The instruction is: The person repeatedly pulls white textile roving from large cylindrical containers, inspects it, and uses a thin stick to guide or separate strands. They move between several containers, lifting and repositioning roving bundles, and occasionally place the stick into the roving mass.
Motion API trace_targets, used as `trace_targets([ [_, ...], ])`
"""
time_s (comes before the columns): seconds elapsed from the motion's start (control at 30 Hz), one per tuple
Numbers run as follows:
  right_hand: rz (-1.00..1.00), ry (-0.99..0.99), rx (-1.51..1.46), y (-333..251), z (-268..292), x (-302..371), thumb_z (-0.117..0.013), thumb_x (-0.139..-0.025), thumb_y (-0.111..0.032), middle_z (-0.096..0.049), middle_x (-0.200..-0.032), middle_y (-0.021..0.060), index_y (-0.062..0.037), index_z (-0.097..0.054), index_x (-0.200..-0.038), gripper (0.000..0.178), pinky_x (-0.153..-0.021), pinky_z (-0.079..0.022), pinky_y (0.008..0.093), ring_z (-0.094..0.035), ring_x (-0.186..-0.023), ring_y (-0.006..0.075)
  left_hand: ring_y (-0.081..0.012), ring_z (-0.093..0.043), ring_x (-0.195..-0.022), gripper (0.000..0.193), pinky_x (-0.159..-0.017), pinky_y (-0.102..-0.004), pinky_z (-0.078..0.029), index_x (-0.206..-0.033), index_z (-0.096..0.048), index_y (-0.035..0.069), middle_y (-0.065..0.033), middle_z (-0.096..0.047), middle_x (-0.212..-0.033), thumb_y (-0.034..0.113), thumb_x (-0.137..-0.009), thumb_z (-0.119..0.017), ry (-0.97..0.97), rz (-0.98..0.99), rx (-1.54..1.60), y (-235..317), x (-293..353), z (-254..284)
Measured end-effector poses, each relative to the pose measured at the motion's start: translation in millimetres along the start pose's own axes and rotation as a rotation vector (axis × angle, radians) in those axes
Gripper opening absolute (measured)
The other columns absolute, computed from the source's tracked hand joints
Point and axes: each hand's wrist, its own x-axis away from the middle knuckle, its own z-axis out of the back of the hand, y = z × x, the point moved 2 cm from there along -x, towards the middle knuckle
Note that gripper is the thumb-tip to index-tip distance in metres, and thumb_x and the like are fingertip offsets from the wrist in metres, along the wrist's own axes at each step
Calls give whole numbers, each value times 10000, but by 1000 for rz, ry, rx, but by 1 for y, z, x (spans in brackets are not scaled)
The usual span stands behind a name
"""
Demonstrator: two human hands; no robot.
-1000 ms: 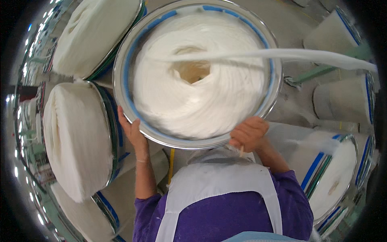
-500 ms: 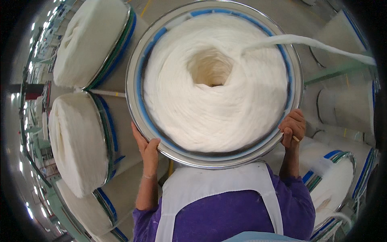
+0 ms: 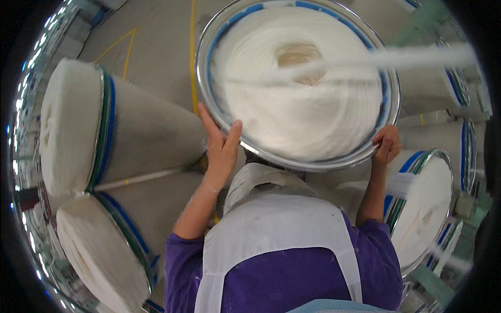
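More yellow-lined floor (image 3: 162,57) shows now, so your sliver can (image 3: 308,165) seems to be advancing; left hand (image 3: 222,148) spread against it, right hand (image 3: 387,144) curled tightly over its edge.

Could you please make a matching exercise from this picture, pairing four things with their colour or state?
1. Left hand
2. Right hand
3. Apron
4. Long floor line

A. white
B. fingers curled, at the can's rim
C. yellow
D. thumb spread from the fingers, at the same rim

Pairs: 1-D, 2-B, 3-A, 4-C
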Motion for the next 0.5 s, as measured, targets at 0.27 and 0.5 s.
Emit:
trace_targets([
  [0.27, -461, 194, 567, 99, 26, -50, -468, -960, -251, -599, -680, 82, -19, -626, -825, 312, -646, -446, 332, -560, -644, 223, -390, -293, -1332, 591, -1095, -481, -224, -1326, -373, -35, -252, -327, -1390, 334, -912, -576, -204, -746, -421, 22, -146, -161],
  [0.5, -405, 247, 659, 122, -29, -114, -449, -970, -313, -619, -647, 114, -28, -630, -737, 410, -656, -456, 362, -587, -619, 242, -282, -522, -1043, 237, -916, -503, -376, -856, -596, 60, -78, -576, -940, 295, -846, -622, -285, -1227, -440, 53, -302, -281],
])
